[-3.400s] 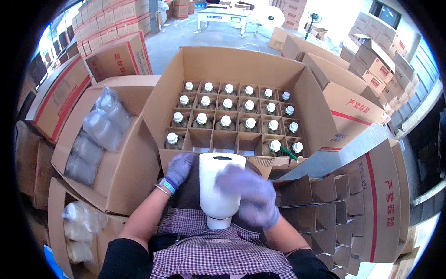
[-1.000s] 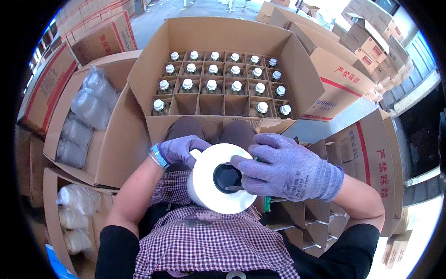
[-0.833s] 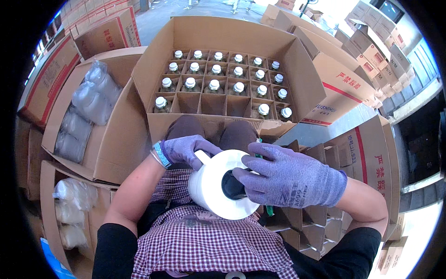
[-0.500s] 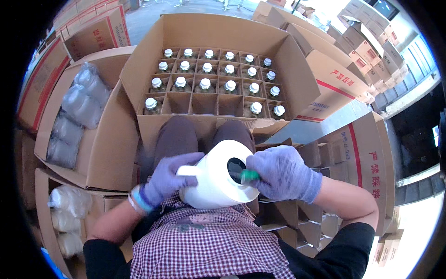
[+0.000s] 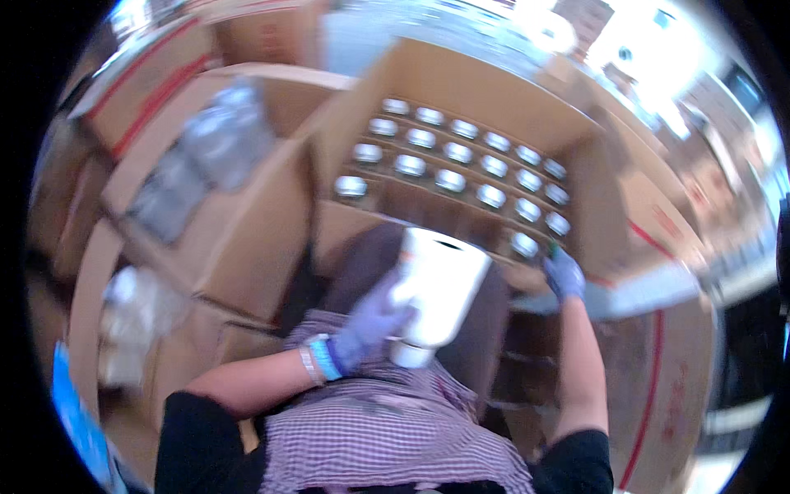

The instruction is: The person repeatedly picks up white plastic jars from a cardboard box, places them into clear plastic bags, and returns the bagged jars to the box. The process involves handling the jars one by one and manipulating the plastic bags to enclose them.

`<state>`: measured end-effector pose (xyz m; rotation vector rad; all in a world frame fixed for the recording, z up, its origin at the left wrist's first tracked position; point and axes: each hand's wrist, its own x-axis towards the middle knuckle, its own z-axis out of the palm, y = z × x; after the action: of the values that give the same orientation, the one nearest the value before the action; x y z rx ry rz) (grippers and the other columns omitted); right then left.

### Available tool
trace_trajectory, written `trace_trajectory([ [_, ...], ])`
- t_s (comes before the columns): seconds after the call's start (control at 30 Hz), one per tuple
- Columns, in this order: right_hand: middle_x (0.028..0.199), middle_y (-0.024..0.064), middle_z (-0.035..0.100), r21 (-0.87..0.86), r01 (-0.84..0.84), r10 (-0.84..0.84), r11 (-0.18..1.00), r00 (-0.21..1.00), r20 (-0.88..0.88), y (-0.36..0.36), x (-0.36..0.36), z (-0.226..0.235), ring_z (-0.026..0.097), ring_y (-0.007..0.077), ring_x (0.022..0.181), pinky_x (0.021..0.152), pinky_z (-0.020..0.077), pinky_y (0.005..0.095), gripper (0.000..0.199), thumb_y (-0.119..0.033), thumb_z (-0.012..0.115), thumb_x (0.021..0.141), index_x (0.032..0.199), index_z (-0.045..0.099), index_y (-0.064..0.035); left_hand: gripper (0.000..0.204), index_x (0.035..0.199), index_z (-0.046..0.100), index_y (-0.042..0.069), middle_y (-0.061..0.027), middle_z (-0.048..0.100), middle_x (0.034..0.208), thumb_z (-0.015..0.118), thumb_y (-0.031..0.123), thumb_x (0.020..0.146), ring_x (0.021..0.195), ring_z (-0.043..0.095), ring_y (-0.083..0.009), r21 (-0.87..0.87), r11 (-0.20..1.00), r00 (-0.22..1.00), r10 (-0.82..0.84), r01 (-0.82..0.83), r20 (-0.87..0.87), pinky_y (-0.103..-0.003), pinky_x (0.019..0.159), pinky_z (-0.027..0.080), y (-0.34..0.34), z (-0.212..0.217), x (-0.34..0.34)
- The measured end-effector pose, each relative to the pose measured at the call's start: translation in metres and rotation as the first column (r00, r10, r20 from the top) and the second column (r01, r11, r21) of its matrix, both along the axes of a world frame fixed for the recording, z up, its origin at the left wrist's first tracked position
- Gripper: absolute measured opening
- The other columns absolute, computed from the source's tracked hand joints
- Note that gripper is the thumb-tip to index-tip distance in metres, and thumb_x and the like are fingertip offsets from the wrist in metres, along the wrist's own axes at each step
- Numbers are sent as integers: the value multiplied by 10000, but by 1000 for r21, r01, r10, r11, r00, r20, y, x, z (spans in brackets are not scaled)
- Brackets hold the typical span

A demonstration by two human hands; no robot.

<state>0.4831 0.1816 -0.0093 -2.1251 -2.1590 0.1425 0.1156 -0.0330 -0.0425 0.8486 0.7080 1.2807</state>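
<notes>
My left hand (image 5: 372, 323), in a purple-grey glove, is closed round a white bottle-shaped container (image 5: 444, 288) above my lap. The container stands upside down, its wide end with a dark opening facing up and its narrow end near my apron. My right hand (image 5: 564, 276), gloved alike and blurred, reaches to the near right corner of a divided carton (image 5: 485, 82). A small dark-green thing (image 5: 554, 246) shows at its fingertips; its kind is too smeared to tell. Rows of white-capped bottles (image 5: 449, 180) fill most of the carton's cells. Several near-row cells hold no bottle.
At left, an open carton (image 5: 255, 222) holds items in clear plastic bags (image 5: 226, 136). Below it another carton (image 5: 86, 329) contains bagged pale items (image 5: 136, 305). More cartons (image 5: 671, 395) stand at right, and others are stacked farther back.
My right hand has left the container's opening and moved forward and right to the carton's corner. The container has tipped more upright in my left hand. The whole view has swung and blurred.
</notes>
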Motion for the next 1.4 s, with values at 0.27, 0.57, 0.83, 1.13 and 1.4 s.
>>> trace_trajectory([
  [0.27,1353,230,609,95,80,-83,992,996,34,5,73,-108,644,413,1131,905,525,472,583,-446,542,1015,1445,485,-55,637,1353,560,35,-188,609,1268,771,264,797,1200,578,-365,579,679,-203,553,-452,-808,-464,1055,450,-119,85,-196],
  [0.57,1197,167,671,74,92,-53,993,909,-414,-28,71,-110,659,229,972,839,516,338,501,-304,631,1001,1427,516,-67,690,1140,690,22,-242,696,1148,739,602,770,1088,653,-404,295,263,-333,-116,-919,-936,-468,970,491,-286,-50,-488],
  [0.83,1251,156,634,196,82,69,977,749,-659,-34,70,-42,611,206,1070,938,487,336,428,-164,585,1023,1420,506,-25,265,759,715,52,-41,678,726,666,294,856,677,607,-141,106,730,89,223,-676,-971,-323,673,497,-205,182,-432],
  [1.13,1294,151,616,437,-351,552,828,375,-744,-149,-202,84,598,269,1176,1005,491,394,588,-68,685,797,1368,552,-23,600,1342,527,-14,-73,617,1199,662,372,904,1074,584,-186,490,826,876,427,-278,-225,-328,917,473,-74,294,-253],
  [1.4,1411,178,473,884,-249,904,395,275,-327,-142,-314,104,416,374,1365,1146,305,573,678,-377,822,719,1303,586,-127,832,1466,392,-13,-156,514,1379,644,539,897,1259,510,-284,534,824,976,218,-190,9,-398,1047,432,99,232,-85],
])
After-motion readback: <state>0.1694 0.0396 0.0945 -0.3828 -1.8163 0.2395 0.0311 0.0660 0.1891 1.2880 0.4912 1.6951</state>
